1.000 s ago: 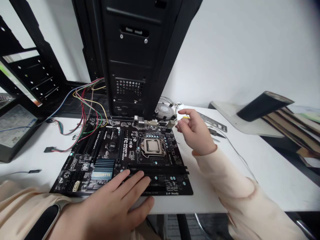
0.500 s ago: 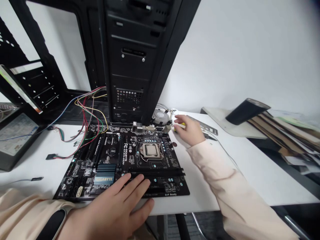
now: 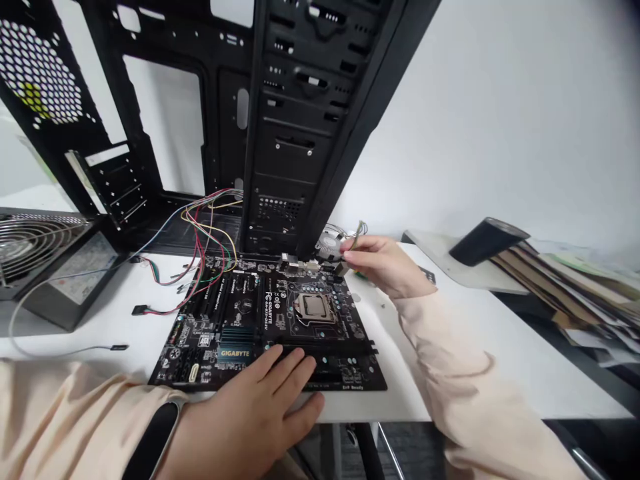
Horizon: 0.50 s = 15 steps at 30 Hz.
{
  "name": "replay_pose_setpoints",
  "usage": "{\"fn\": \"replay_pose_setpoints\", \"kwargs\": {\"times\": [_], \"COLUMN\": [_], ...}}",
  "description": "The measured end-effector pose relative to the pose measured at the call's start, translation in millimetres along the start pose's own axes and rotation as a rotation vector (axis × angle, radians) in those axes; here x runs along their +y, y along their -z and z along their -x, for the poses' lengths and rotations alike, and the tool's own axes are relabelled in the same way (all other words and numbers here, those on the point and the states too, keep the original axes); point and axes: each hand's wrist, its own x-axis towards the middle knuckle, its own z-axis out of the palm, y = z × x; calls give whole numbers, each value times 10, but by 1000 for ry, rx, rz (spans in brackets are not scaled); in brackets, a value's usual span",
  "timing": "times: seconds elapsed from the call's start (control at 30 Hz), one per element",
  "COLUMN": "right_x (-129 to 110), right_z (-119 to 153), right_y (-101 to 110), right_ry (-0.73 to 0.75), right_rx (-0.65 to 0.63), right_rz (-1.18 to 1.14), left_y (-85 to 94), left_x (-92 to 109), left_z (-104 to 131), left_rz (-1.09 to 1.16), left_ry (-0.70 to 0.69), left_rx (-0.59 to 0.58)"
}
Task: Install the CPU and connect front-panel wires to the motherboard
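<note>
A black motherboard [image 3: 280,300] lies on the white table, its silver processor [image 3: 315,307] exposed in the socket. My left hand [image 3: 255,407] rests palm down over the board's front edge, fingers spread, holding nothing. Beyond the board's back right corner, my right hand [image 3: 383,260] pinches thin fan wires [image 3: 360,230] between thumb and fingers. Just left of those fingertips sits a round cooler fan [image 3: 330,244], partly hidden behind the board's ports and the case.
A tall black computer case [image 3: 295,133] stands behind the board. Coloured cables [image 3: 200,227] trail out of it on the left. A power supply [image 3: 75,273] sits at far left. Folders and papers [image 3: 555,267] are stacked at right, with a dark cylindrical object [image 3: 487,240] on top.
The view has shifted left, so most things appear further right. My right hand has closed on the wires, which now stand raised at its fingertips. My left hand stays flat on the board.
</note>
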Motion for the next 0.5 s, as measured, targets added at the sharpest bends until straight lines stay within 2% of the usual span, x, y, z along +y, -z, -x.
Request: {"fn": "replay_pose_setpoints", "kwargs": {"times": [0.07, 0.2, 0.3, 0.4, 0.5], "right_x": [-138, -222, -141, -45, 7], "right_z": [-35, -158, -208, -188, -151], "right_y": [-219, -606, -735, -740, -712], "right_ry": [-44, -58, 17, 146, 232], "right_rx": [-152, -373, -405, -399, -407], "right_rz": [-130, -114, 99, 383, 538], "left_y": [19, 64, 54, 18, -5], "left_x": [-11, -43, -57, -57, -50], "left_z": [-7, -47, -66, -64, -53], "left_rz": [-7, -51, -51, -41, -36], "left_ry": [-7, -34, -42, -36, -49], "left_rx": [3, 8, 27, 25, 21]}}
